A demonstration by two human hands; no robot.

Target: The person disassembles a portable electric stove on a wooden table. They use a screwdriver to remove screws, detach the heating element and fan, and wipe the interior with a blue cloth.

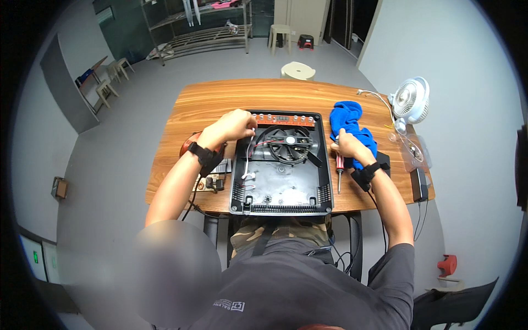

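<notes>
Two bare hands work over a wooden table [220, 96]. At left, a circuit board [212, 181] lies beside an opened black appliance housing [281, 181]. The left hand [236, 125] rests, fingers curled, on the housing's upper left corner, near a round black fan [290, 144]. The right hand [347, 145] grips a red-handled screwdriver [339, 168], tip down, beside a blue cloth [349, 124].

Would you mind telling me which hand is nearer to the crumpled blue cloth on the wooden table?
Right. The right hand, gripping a red-handled screwdriver, touches the crumpled blue cloth; the left hand sits across the open black casing.
</notes>
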